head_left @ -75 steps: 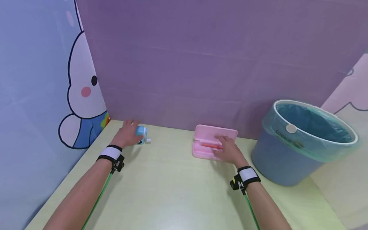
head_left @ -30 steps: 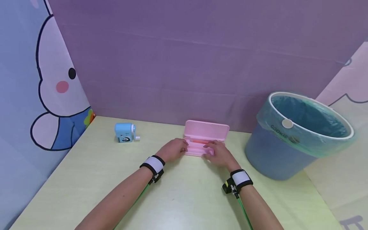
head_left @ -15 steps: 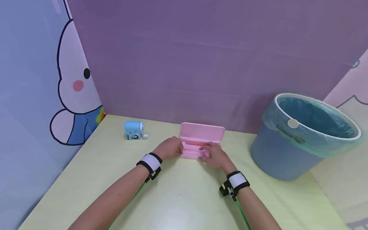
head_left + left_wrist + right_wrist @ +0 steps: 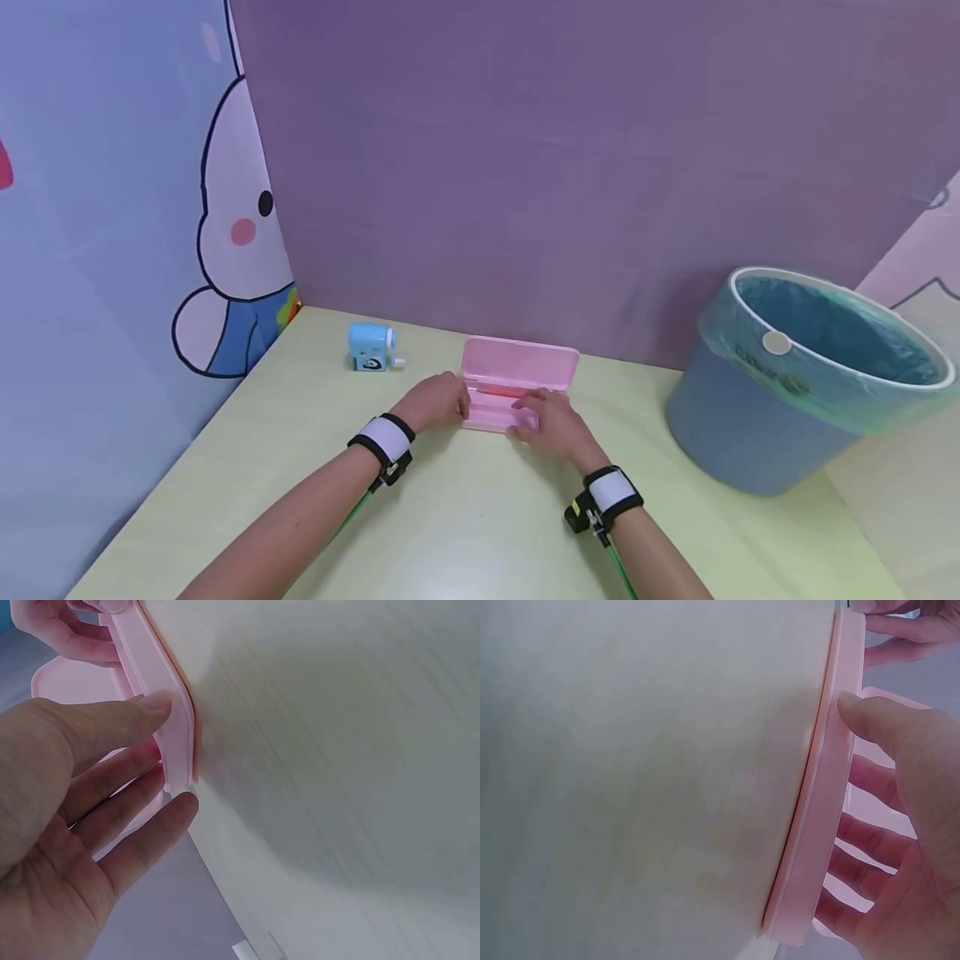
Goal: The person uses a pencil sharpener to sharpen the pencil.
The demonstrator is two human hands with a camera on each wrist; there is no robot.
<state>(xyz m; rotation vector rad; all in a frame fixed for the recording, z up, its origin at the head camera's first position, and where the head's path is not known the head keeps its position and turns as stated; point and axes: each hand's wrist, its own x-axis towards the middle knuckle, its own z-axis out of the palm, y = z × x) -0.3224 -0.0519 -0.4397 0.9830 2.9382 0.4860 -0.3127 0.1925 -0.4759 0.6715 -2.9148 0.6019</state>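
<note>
A pink pencil case [image 4: 517, 362] lies with its lid raised at the back of the table. Inside it is a red-orange pencil [image 4: 501, 391]. My left hand [image 4: 435, 400] grips the case's left front corner; the left wrist view has the thumb on the outer wall [image 4: 154, 664] and the other fingers around the end. At the right part of the front, my right hand [image 4: 557, 423] holds the case, thumb against the front wall [image 4: 821, 795] and fingers reaching over into the tray. A blue crank pencil sharpener [image 4: 369, 346] stands apart, left of the case.
A blue-grey bin [image 4: 757, 433] with a green liner stands at the right of the pale table [image 4: 465, 533]. Right behind the case rises a purple backdrop [image 4: 525, 167]. A blue printed cloth [image 4: 90, 292] borders the left side.
My left hand has left the sharpener and moved right to the pencil case. The right hand has shifted to the case's front edge. Over the last half second both hands stay put while the view shifts.
</note>
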